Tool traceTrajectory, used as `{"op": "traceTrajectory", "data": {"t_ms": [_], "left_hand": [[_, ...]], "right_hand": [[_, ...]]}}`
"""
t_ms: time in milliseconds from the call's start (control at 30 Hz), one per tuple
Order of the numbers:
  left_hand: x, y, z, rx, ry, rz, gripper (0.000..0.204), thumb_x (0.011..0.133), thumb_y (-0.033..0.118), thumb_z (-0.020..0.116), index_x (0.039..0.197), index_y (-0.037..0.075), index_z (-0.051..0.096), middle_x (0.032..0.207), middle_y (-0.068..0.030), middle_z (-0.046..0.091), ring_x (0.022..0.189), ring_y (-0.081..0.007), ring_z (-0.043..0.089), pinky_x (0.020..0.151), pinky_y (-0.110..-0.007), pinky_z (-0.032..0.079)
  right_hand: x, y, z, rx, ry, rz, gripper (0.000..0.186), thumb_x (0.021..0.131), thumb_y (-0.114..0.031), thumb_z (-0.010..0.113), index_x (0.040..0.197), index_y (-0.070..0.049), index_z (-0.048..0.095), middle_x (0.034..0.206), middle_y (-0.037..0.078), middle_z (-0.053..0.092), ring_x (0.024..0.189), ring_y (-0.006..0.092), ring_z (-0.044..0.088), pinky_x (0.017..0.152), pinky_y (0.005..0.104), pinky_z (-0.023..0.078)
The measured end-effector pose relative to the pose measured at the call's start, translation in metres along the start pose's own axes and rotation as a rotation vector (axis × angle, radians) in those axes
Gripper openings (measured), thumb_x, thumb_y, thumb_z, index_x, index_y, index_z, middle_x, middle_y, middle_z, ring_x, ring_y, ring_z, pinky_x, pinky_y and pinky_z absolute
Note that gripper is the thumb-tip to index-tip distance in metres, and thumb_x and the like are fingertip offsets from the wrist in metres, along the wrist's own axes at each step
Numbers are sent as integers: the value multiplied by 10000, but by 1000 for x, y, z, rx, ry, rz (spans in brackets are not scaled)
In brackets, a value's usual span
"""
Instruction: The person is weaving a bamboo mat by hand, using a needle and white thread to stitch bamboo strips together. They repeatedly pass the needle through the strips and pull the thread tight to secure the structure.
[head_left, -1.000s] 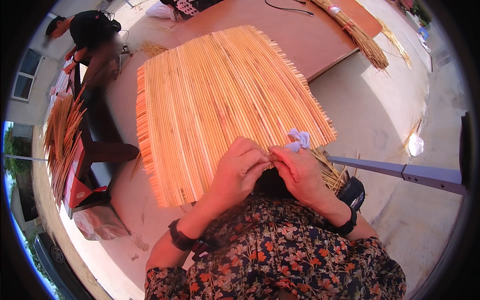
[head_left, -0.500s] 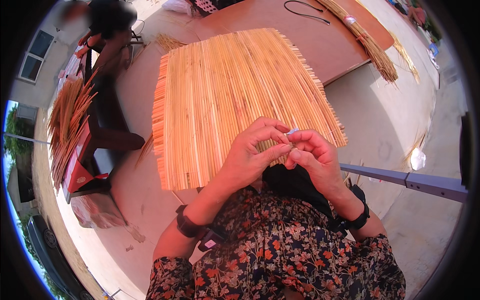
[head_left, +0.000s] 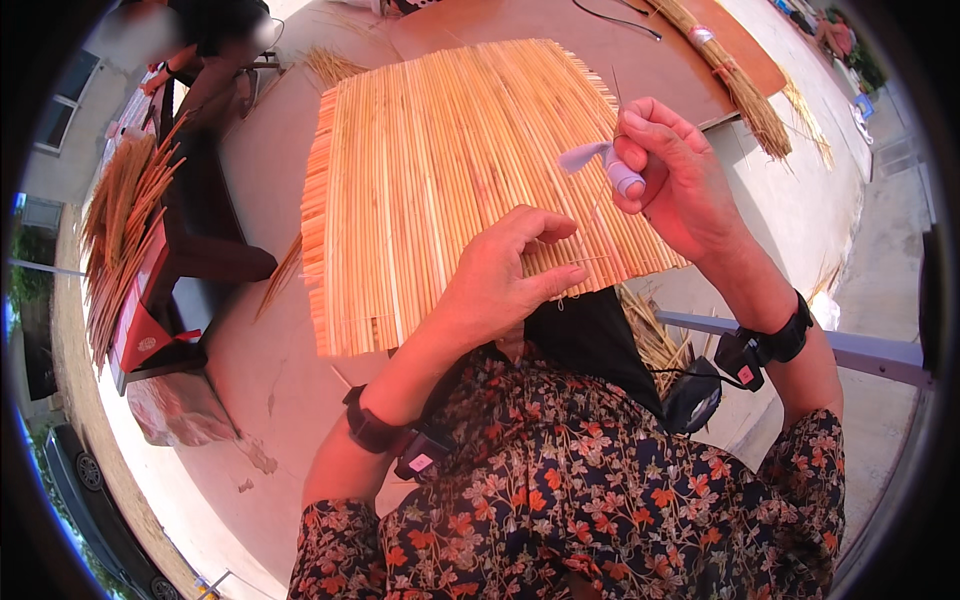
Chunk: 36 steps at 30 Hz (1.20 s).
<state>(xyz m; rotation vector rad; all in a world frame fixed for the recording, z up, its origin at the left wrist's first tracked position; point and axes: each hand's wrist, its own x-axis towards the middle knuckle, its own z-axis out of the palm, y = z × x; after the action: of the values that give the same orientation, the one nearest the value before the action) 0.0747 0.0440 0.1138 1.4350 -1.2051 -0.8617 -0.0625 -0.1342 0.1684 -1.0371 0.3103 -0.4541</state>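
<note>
A mat of straight straw-coloured stalks point(head_left: 400, 190) laid side by side lies in front of me. Over its near right part, my left hand point(head_left: 500, 275) rests with thumb and forefinger apart and nothing visible between them. Raised above the mat's right edge, my right hand point(head_left: 665, 170) pinches a thin dark needle point(head_left: 617, 95) that points upward. A pale lilac strip point(head_left: 625, 175) is wrapped round one of its fingers, with a loose end sticking out leftward. Fine thread seems to run down from this hand toward the stalks near my left fingertips.
Behind the mat, a brown board point(head_left: 480, 25) carries a tied stalk bundle point(head_left: 735, 85) and a black cable point(head_left: 620, 18). Reddish stalks point(head_left: 125, 230) lie on a dark bench point(head_left: 205, 255) at left, near another person point(head_left: 205, 75). A grey metal bar point(head_left: 870, 355) extends at right.
My right hand has parted from the left and risen up and rightward, showing the needle and the lilac strip. My left hand stays near the mat's front edge, its thumb and forefinger now apart.
</note>
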Motion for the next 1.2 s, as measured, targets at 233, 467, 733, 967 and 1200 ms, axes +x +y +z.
{"op": "traceTrajectory", "data": {"t_ms": [233,467,733,967,1200], "left_hand": [[5,-21,9,257,-126,27,112,855,94,749,922,31,685,858,-96,627,865,-228,632,775,-344,504],[9,-17,4,0,-153,-195,125,919,118,680,911,-6,673,771,-30,625,742,-102,576,690,-289,488],[8,-18,4,-46,-108,-146,222,893,139,741,1041,-23,709,883,-90,701,774,-156,650,691,-311,523],[-50,-2,-14,767,59,126,619,730,159,844,1297,40,626,1336,-139,627,1277,-298,574,1112,-433,414],[-50,-9,13,1119,-14,140,725,735,135,794,1418,132,551,1464,-66,548,1388,-292,481,1189,-507,300]], "right_hand": [[88,-87,-56,-191,439,-612,88,995,-125,601,953,-48,610,689,16,585,626,141,603,685,361,588],[81,-99,-125,-678,611,-590,104,1005,-144,600,995,-45,630,746,4,602,665,125,632,720,312,589],[54,-62,-171,-787,500,-284,154,990,-212,665,1033,-65,646,802,-3,604,790,117,682,825,275,591],[33,-15,-38,-1069,-110,238,72,976,-128,637,972,-86,696,775,7,648,633,73,599,577,230,500],[-10,12,-29,-1151,-477,18,224,925,-176,684,794,-10,609,640,80,507,576,181,508,580,340,416]]}}
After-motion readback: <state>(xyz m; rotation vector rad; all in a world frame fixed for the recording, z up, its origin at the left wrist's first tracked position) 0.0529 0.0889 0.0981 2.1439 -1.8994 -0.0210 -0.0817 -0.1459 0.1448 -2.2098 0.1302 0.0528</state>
